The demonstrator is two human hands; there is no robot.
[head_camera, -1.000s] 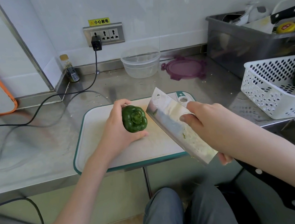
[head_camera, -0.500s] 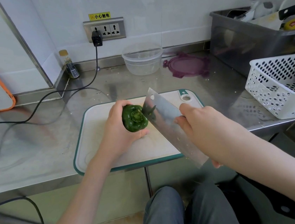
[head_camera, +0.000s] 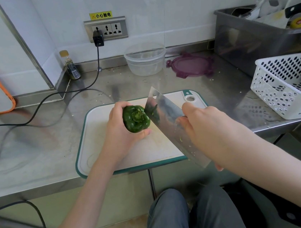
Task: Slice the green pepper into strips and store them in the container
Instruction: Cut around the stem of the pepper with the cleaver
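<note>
A whole green pepper (head_camera: 135,120) lies on its side on the white, green-rimmed cutting board (head_camera: 100,138), stem end facing me. My left hand (head_camera: 119,132) grips it from the left, thumb under its near side. My right hand (head_camera: 206,130) grips a broad steel cleaver (head_camera: 166,115). The blade stands on edge with its left face against the pepper's right side. A clear round container (head_camera: 145,61) sits open at the back of the counter, with its purple lid (head_camera: 191,66) lying flat to its right.
A white perforated basket (head_camera: 285,87) with another dark green pepper stands at the right. Behind it is a steel tub (head_camera: 250,42) holding utensils. A black cable (head_camera: 50,100) runs across the steel counter from the wall socket. A small bottle (head_camera: 71,66) stands in the corner.
The cleaver has swung from flat and tilted over the board's right side to upright, and moved left until it meets the pepper. My left hand has kept its hold.
</note>
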